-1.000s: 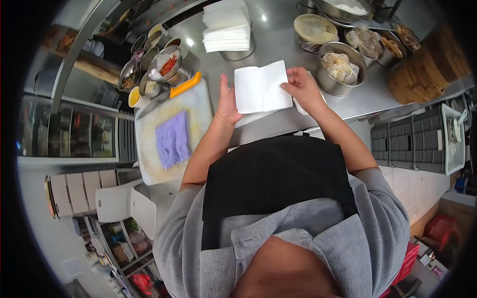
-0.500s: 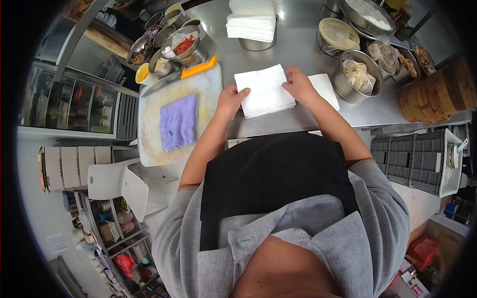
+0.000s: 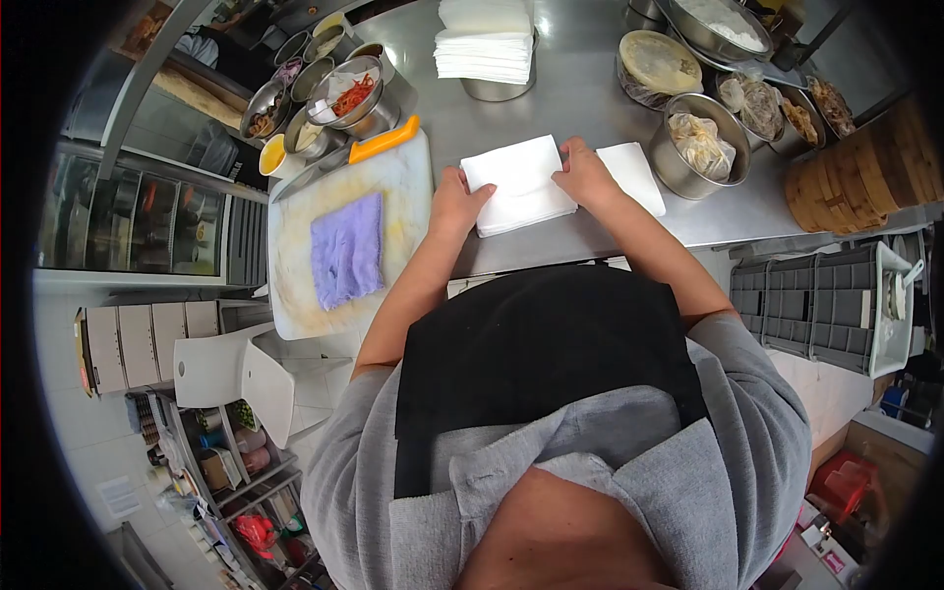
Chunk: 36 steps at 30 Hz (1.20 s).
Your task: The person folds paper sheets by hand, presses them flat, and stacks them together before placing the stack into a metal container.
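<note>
A small stack of white paper napkins [image 3: 521, 192] lies near the front edge of the steel counter. My left hand [image 3: 458, 204] grips its left side, thumb on top and fingers at the edge. At the upper right corner my right hand [image 3: 590, 179] pinches the napkins between thumb and bent fingers. Just right of that hand lies another white napkin pile [image 3: 632, 175], partly covered by the hand and forearm. A taller stack of white napkins [image 3: 484, 44] rests on top of a round metal pot [image 3: 500, 89] farther back.
On the left, a cutting board [image 3: 295, 265] bears a purple cloth [image 3: 348, 251] and an orange-handled knife [image 3: 384, 141]. Bowls of ingredients [image 3: 346, 96] stand behind it. To the right are a metal pot with a plastic bag [image 3: 700, 146] and bamboo steamers [image 3: 855, 177].
The view has shifted slightly. Both hands stay on the napkin stack, with my left hand a little higher along its side and the top left corner slightly lower.
</note>
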### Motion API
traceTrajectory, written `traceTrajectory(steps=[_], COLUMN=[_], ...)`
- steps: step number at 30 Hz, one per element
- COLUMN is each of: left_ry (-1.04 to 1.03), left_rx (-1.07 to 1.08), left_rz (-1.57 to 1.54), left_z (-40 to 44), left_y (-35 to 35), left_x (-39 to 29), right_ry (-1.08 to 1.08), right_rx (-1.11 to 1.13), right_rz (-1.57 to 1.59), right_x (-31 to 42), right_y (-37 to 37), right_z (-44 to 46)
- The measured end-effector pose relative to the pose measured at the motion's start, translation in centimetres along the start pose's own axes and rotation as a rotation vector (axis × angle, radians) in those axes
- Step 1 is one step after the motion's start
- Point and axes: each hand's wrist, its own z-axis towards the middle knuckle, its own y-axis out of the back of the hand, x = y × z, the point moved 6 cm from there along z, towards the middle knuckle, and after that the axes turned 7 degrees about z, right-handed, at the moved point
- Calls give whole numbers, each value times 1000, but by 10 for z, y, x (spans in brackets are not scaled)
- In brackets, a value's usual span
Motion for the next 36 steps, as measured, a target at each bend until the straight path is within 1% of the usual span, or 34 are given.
traceTrajectory(steps=[4, 7, 10, 13, 16, 19, 22, 23, 25, 26, 29, 32, 36], left_ry=[2, 43, 49, -83, -163, -76, -265, -295, -352, -389, -338, -311, -310], left_rx=[-108, 35, 131, 78, -13, 43, -22, -47, -95, -96, -65, -68, -59], left_rz=[274, 429, 423, 387, 225, -166, -532, -628, -822, -865, -912, -923, -930], left_z=[-15, -12, -3, 3, 1, -9, -14, -15, -30, -33, -37, -37, -42], left_y=[16, 9, 3, -1, -5, -7, -8, -7, 15, 23, 32, 28, 22], left_x=[-15, -18, -14, -14, -19, -26, -27, -24, -44, -51, -53, -43, -44], right_ry=[30, 25, 24, -16, -38, -36, 10, 28, 64, 109, 129, 274, 260], right_rx=[-77, -62, -17, 25, 49, 62, 23, 30, 46, 149, 200, 95, 87], right_rz=[-38, -141, -189, -158, -97, -17, 280, 512, 974, 1013, 1025, 890, 878], right_x=[12, 12, 14, 13, 5, 3, 2, 3, 7, 10, 22, 38, 32], right_y=[8, 5, -2, -3, -2, 1, 6, 4, 3, 2, 5, 14, 8], right_z=[-9, -8, -9, -8, -4, -5, -8, -9, -13, -9, -19, -29, -38])
